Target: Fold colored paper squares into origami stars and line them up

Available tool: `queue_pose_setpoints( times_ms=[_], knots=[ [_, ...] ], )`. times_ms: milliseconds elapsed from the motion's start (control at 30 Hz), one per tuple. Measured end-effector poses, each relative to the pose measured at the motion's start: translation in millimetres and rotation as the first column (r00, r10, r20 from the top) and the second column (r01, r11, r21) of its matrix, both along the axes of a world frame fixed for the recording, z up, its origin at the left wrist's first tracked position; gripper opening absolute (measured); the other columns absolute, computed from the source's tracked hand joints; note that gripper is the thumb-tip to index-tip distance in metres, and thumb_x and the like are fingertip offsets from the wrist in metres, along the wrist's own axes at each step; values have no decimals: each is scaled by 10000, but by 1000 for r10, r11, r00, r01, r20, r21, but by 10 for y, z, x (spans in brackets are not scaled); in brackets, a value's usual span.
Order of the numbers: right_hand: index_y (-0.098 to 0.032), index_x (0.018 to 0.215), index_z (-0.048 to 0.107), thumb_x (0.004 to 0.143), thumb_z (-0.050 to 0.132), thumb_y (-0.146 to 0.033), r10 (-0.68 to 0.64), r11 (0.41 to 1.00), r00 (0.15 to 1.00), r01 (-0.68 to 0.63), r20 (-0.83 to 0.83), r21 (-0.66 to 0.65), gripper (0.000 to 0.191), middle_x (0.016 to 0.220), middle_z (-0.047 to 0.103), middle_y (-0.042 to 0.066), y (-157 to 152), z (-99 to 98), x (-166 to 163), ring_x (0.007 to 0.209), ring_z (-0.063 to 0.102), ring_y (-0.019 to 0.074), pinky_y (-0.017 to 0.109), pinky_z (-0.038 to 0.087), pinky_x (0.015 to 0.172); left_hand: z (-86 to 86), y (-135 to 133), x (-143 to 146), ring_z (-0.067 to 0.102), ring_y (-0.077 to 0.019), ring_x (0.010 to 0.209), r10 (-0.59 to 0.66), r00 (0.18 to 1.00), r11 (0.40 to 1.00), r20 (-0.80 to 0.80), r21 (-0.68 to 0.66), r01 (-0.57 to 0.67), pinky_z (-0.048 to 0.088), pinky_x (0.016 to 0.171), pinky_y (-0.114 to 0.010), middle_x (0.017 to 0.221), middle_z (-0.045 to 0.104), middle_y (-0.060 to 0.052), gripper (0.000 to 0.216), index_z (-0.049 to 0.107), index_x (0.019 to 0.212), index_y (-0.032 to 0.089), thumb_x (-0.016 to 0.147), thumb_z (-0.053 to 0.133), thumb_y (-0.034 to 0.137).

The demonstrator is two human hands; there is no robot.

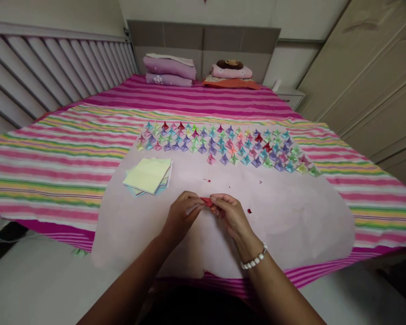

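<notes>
My left hand (182,211) and my right hand (228,213) meet over a pale pink sheet (291,216) and pinch a small red paper piece (206,201) between their fingertips. Both hands are closed on it. A white bead bracelet (254,260) circles my right wrist. Beyond my hands, several small folded paper shapes (223,143) in many colours lie in rows on the sheet. A stack of square coloured papers (149,176), pale yellow on top, rests to the left of my left hand.
The pink sheet lies on a striped bedspread (54,167) covering a bed. Pillows (171,70) and a headboard (203,43) are at the far end. A slatted wall panel (47,72) runs along the left, wardrobe doors (368,76) along the right. Tiny red scraps (249,211) dot the sheet.
</notes>
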State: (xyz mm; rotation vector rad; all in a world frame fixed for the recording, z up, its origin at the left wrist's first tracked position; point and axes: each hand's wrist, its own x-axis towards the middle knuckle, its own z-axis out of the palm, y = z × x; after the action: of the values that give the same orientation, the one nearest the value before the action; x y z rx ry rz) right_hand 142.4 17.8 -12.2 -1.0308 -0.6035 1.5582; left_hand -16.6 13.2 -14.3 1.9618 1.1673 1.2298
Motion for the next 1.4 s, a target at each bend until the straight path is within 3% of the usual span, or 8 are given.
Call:
queue_pose_setpoints(
  times_ms=[200,567,667,733,833,933,1167,1400],
  knots=[
    [-142,655,704,578,799,-231,22,1000,1000,-22,0,-16,151,564,656,14,92,-13,20,496,537,94,242,421,526,-26,154,17,597,-122,798,-29,995,998,-96,-53,24,484,708,-232,868,613,-10,195,710,962,240,846,578,154],
    [-145,706,687,683,714,-348,40,994,974,-62,224,93,206,512,614,0,350,-248,76,453,515,119,275,433,492,-169,482,70,637,-156,811,-44,999,987,-3,-153,43,493,724,-267,856,687,-40,140,696,855,190,854,561,224],
    [-162,790,679,731,656,-362,-59,983,885,-30,462,183,210,544,607,-1,387,-302,87,495,526,143,293,442,526,-258,556,92,635,-154,806,-25,998,996,-56,-91,20,494,735,-272,851,693,-37,152,688,855,198,861,537,215],
    [-182,854,687,743,639,-329,-196,947,781,-6,592,321,190,700,645,25,396,-330,91,562,536,145,294,448,565,-330,595,108,636,-153,801,-13,996,998,-88,-58,8,497,734,-270,841,695,-35,159,684,853,200,858,525,203],
    [-213,881,703,752,628,-262,-276,873,712,-95,646,478,158,888,639,48,397,-377,88,634,543,144,286,452,589,-434,627,127,636,-154,793,9,994,998,-113,-53,-15,498,723,-268,827,696,-33,164,681,843,203,851,517,194],
    [-232,846,708,772,626,-240,-229,852,746,-157,625,499,111,867,630,44,402,-443,76,671,554,156,288,459,604,-498,630,140,634,-156,800,24,992,997,-122,-72,-33,497,716,-269,842,696,-32,162,674,853,209,848,513,197],
    [-224,763,668,791,614,-268,-121,909,817,-138,564,394,75,794,583,19,443,-621,64,564,514,126,264,429,513,-541,617,164,619,-150,755,57,984,987,-168,-141,-81,490,676,-268,813,674,-21,133,648,827,202,818,521,162],
    [-220,819,657,802,579,-235,-119,908,802,-152,586,391,82,751,568,3,436,-668,91,541,499,114,258,419,509,-608,602,208,622,-139,725,69,981,973,-180,-204,-106,497,655,-262,849,675,-28,140,625,925,186,814,542,168]
  ],
)
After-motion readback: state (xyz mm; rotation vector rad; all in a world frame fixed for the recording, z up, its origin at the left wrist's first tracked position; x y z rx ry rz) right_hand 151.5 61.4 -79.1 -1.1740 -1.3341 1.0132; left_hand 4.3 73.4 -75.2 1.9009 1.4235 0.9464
